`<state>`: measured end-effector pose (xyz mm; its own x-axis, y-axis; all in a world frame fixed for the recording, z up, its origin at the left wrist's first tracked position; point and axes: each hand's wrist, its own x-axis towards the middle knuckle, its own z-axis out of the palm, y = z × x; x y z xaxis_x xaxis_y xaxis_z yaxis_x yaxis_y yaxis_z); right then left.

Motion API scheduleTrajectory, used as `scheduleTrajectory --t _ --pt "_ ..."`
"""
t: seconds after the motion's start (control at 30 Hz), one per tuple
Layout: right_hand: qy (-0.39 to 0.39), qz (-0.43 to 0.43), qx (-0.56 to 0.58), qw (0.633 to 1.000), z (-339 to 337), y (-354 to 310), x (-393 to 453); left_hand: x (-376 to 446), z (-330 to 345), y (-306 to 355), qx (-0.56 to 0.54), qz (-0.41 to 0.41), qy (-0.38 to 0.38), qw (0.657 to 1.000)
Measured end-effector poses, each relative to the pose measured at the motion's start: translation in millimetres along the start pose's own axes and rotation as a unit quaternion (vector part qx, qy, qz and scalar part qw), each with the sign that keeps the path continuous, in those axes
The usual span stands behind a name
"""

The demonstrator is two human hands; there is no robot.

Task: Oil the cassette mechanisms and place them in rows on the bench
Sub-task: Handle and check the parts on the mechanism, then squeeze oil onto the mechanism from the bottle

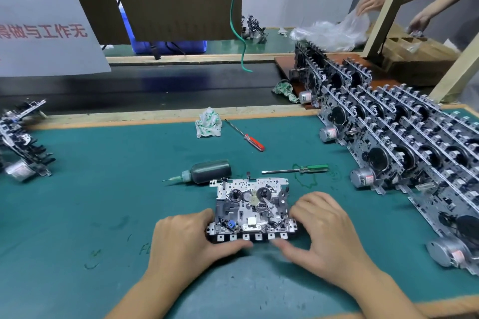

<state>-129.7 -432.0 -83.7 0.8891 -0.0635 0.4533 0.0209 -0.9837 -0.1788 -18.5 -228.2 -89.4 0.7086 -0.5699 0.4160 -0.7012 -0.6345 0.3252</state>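
One cassette mechanism [252, 208] lies flat on the green counter [103, 202], gripped at its near corners by the left hand [186, 238] and right hand [326, 230]. Oil bottle [207, 171] lies on its side just behind it. Rows of finished mechanisms [394, 132] stand leaning at right. Two screwdrivers, a crumpled rag [208, 123] nearby.

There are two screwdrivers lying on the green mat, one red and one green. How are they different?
The red screwdriver has a red handle, the green screwdriver a green one. The red one lies slanted, farther from the hands, near a crumpled rag; the green one lies nearly level, just beyond the mechanism, tip toward the oil bottle. Both lie flat on the mat, untouched.
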Motion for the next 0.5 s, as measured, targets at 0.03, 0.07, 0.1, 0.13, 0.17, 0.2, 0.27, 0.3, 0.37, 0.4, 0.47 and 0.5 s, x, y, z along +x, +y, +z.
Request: scheduleTrajectory --t 0.03,0.07,0.1,0.13,0.17,0.2,0.27,0.3,0.37,0.4,0.47,0.5 --pt "0.004 0.043 0.011 0.999 -3 2 5 0 1 0 0.002 -0.011 -0.005 1.0" --pt "0.017 0.097 0.03 0.995 -8 4 12 1 2 1 0.006 -0.018 -0.01 1.0" --pt "0.034 0.15 0.056 0.986 -11 5 22 2 1 0 0.011 -0.022 -0.015 1.0" --pt "0.042 0.186 0.083 0.978 -14 6 33 2 2 0 0.015 -0.025 -0.019 0.999" --pt "0.034 0.194 0.1 0.975 -15 5 46 2 2 -1 0.017 -0.027 -0.022 0.999" --pt "0.011 0.182 0.114 0.977 -13 5 59 2 2 -1 0.02 -0.029 -0.025 0.999" --pt "-0.052 0.142 0.161 0.975 -6 -1 89 2 1 0 0.025 -0.031 -0.03 0.999" --pt "-0.093 0.132 0.194 0.968 -3 -6 105 3 0 0 0.027 -0.031 -0.031 0.999" --pt "-0.19 0.125 0.231 0.946 5 -16 135 2 -1 1 0.029 -0.033 -0.034 0.998" --pt "-0.248 0.121 0.223 0.935 10 -20 148 2 -1 1 0.029 -0.034 -0.036 0.998" --pt "-0.362 0.103 0.16 0.913 20 -27 166 3 -2 2 0.026 -0.029 -0.035 0.999" --pt "-0.399 0.093 0.123 0.904 24 -29 173 3 -2 2 0.025 -0.027 -0.032 0.999"
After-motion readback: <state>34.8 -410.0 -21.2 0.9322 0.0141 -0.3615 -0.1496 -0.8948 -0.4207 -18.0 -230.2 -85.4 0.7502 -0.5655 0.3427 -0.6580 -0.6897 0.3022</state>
